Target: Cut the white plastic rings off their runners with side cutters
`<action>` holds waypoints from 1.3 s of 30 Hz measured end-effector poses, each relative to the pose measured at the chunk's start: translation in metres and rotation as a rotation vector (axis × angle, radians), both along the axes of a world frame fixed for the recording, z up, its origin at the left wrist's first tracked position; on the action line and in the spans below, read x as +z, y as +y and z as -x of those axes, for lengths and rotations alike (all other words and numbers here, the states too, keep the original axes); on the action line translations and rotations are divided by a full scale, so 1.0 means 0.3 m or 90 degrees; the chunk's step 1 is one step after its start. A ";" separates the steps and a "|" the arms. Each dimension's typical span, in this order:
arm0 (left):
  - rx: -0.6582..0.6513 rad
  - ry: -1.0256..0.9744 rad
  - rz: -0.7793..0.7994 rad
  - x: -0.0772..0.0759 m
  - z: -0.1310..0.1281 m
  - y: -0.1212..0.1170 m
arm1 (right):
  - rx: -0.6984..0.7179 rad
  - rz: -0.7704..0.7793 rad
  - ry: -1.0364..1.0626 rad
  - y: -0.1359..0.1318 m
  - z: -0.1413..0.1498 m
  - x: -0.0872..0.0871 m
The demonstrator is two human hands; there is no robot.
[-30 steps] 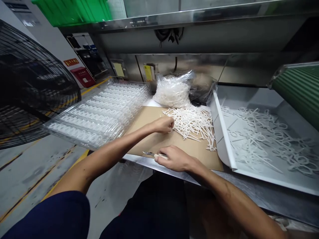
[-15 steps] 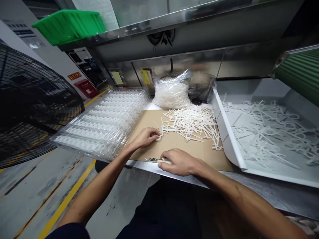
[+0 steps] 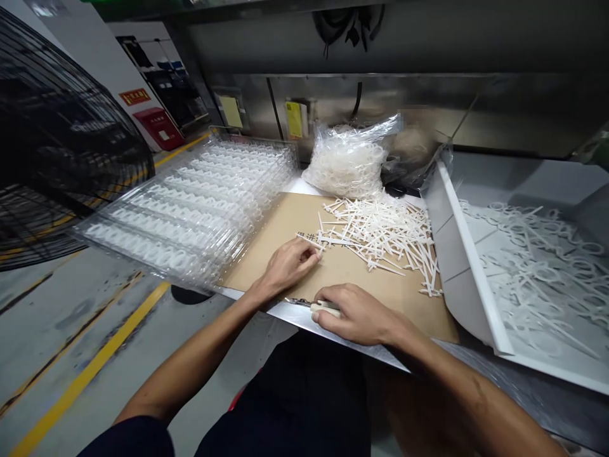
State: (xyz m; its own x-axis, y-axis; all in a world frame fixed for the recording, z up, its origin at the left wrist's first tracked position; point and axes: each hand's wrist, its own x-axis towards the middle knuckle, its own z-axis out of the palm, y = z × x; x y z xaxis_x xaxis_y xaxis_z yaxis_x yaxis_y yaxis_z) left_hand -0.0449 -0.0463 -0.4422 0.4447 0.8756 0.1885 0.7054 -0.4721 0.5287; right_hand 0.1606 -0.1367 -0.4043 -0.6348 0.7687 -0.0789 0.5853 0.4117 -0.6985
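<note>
In the head view my left hand (image 3: 291,263) is closed in a pinch at the near left edge of a heap of thin white plastic pieces (image 3: 385,231). A slim white plastic piece (image 3: 310,241) shows at its fingertips; the rest of it is hidden. My right hand (image 3: 359,311) is wrapped round a pair of small nippers (image 3: 320,307) with pale handles. Their metal tip points left, low over the front edge of the brown cardboard sheet (image 3: 266,244) on which the heap lies.
Stacked clear trays (image 3: 190,209) with rows of white parts stand left. A clear bag of white parts (image 3: 349,165) sits behind the heap. At right, a white-walled bin (image 3: 476,254) holds more white pieces. A large black fan (image 3: 71,146) stands far left.
The camera view has shifted, so the bench appears lower and closer. My left hand still pinches near the heap's edge, and my right hand keeps its hold on the nippers.
</note>
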 end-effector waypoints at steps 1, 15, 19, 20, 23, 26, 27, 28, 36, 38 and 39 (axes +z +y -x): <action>-0.009 0.001 0.002 0.000 -0.004 -0.002 | 0.000 0.002 -0.001 0.000 0.000 0.002; -0.041 0.068 -0.050 -0.020 -0.017 -0.046 | 0.003 0.010 -0.007 -0.003 0.001 0.014; -0.043 0.042 -0.055 -0.032 -0.004 -0.049 | -0.004 0.016 0.012 -0.001 -0.001 0.012; -0.036 0.023 -0.055 -0.034 -0.001 -0.051 | -0.008 0.020 0.019 0.001 -0.003 0.013; -0.004 -0.075 -0.046 -0.036 0.007 -0.061 | -0.032 0.031 0.041 0.009 -0.010 0.022; 0.053 -0.171 -0.054 -0.026 0.017 -0.081 | -0.082 0.050 0.081 0.013 -0.020 0.036; 0.075 -0.191 -0.062 -0.021 0.019 -0.088 | -0.107 0.060 0.099 0.013 -0.023 0.039; 0.094 -0.205 -0.071 -0.017 0.021 -0.094 | -0.134 0.072 0.117 0.012 -0.027 0.040; 0.087 -0.305 -0.161 -0.009 0.017 -0.109 | -0.239 0.172 0.178 0.016 -0.037 0.028; 0.069 -0.332 -0.192 -0.017 0.019 -0.108 | -0.240 0.208 0.190 0.020 -0.039 0.024; 0.061 -0.350 -0.200 -0.021 0.021 -0.108 | -0.239 0.224 0.197 0.022 -0.040 0.021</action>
